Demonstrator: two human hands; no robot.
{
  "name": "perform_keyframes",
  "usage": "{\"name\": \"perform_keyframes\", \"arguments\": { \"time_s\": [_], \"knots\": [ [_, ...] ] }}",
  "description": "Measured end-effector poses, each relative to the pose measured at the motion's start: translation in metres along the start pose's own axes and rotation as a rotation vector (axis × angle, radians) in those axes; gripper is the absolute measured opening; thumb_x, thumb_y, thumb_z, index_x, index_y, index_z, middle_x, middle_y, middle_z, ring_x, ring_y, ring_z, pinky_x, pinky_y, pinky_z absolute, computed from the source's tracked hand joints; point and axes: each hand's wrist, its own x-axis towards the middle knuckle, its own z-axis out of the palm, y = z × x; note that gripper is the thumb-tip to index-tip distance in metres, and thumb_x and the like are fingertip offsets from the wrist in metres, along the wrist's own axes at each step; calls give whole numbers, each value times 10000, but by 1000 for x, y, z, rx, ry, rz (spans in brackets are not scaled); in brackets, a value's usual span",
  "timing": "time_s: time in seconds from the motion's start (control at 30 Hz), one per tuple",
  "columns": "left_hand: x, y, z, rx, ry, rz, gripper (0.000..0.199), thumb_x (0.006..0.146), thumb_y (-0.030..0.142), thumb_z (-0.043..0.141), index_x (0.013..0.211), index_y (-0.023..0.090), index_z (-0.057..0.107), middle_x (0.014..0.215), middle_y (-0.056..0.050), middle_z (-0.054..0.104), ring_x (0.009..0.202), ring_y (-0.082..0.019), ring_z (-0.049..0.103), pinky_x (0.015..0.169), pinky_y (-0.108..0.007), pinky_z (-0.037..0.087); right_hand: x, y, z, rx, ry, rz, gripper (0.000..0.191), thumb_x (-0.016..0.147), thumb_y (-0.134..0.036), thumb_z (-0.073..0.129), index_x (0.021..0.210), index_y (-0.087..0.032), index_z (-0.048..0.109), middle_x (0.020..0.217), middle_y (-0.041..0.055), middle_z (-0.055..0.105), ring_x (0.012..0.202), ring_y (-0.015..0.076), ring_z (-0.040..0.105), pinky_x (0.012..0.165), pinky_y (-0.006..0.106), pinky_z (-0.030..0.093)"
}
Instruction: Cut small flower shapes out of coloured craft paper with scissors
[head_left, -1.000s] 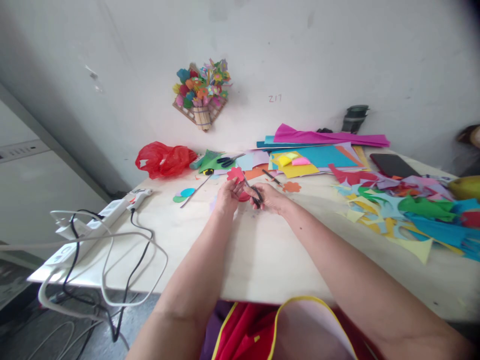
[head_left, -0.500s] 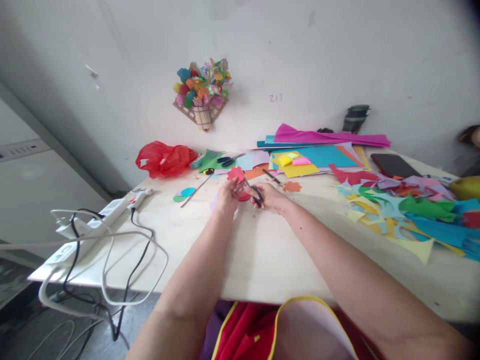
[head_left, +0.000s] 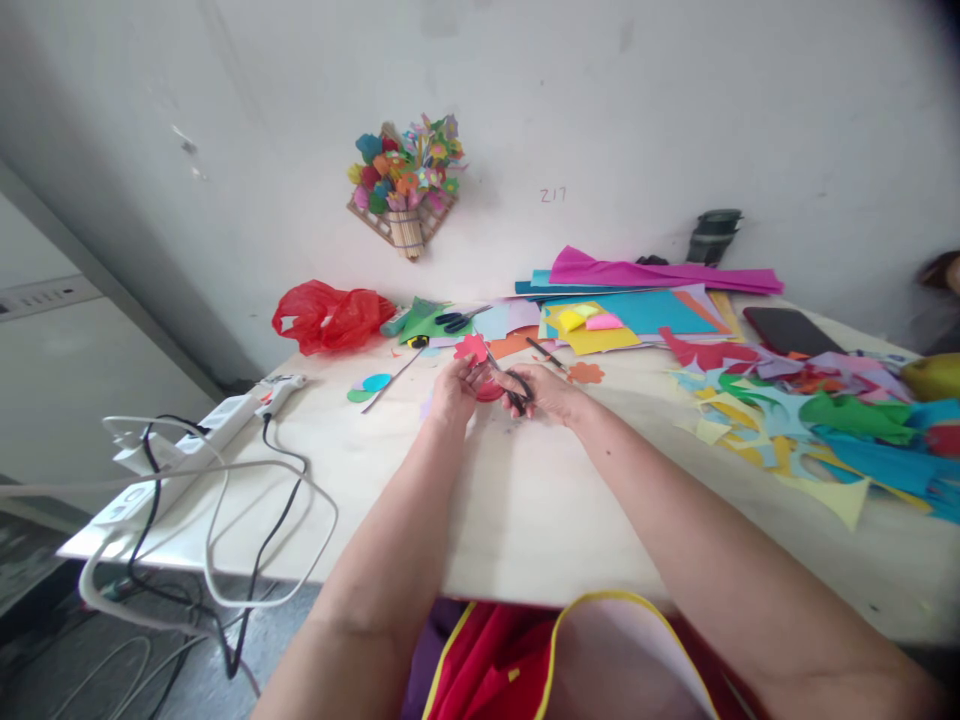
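Observation:
My left hand (head_left: 455, 392) pinches a red paper flower (head_left: 470, 348) with scalloped edges. In my right hand (head_left: 546, 393) is a pair of scissors (head_left: 519, 392) with black handles, its blades pointing up and left at the flower's edge. A red round piece (head_left: 489, 391) lies low between the two hands, partly hidden by fingers. Just right of my right hand rests an orange paper flower (head_left: 586, 373), with a black pen (head_left: 545, 353) beside it. A second pair of scissors (head_left: 454, 322) lies behind the hands on green paper.
Coloured paper sheets (head_left: 660, 312) are stacked at the back. Paper scraps (head_left: 780, 410) heap on the right near a dark phone (head_left: 791, 331). On the left are a red plastic bag (head_left: 330, 318) and a power strip (head_left: 184, 455) with loose cables. A paper bouquet (head_left: 406, 185) hangs on the wall.
My right hand and the scissors have shifted very slightly to the right. The left hand and the red flower stay almost in place.

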Motion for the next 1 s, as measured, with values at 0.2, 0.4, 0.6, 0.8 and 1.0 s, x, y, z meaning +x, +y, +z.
{"name": "perform_keyframes", "arguments": {
  "time_s": [0.2, 0.4, 0.6, 0.8, 1.0],
  "knots": [
    [10, 7, -10, 13, -4, 69, 142, 688, 50, 634, 768, 166, 618, 637, -7, 681, 665, -158, 708, 838, -304, 564, -7, -8, -30, -163, -153, 33, 332, 878, -429, 687, 737, -150, 574, 555, 6, 650, 382, 73, 538, 316, 156, 312],
    [18, 13, -19, 50, -63, 73, 136, 675, 39, 634, 716, 167, 617, 648, -22, 695, 688, -158, 704, 859, -309, 561, -18, -16, -59, -319, -203, 80, 291, 807, -359, 737, 676, -135, 606, 507, 9, 619, 367, 68, 489, 341, 173, 294],
    [15, 16, -19, 133, -118, 32, 135, 671, 17, 624, 699, 148, 625, 645, -22, 678, 619, -143, 666, 793, -294, 548, -22, -20, -65, -412, -238, 134, 224, 752, -338, 768, 722, -136, 675, 501, -3, 619, 382, 69, 487, 389, 176, 353],
    [16, 13, -21, 268, -186, 13, 100, 671, 54, 612, 694, 144, 651, 640, -34, 686, 609, -157, 661, 734, -299, 534, -23, -21, -60, -459, -188, 149, 283, 671, -379, 852, 756, -142, 724, 495, 0, 601, 364, 66, 455, 372, 187, 349],
    [17, 11, -21, 319, -196, -19, 114, 615, 50, 628, 690, 135, 641, 634, -17, 679, 611, -139, 654, 653, -250, 522, -19, -19, -66, -525, -218, 126, 435, 622, -511, 865, 835, -148, 754, 528, -8, 599, 430, 75, 498, 423, 189, 392]
  ]
}}
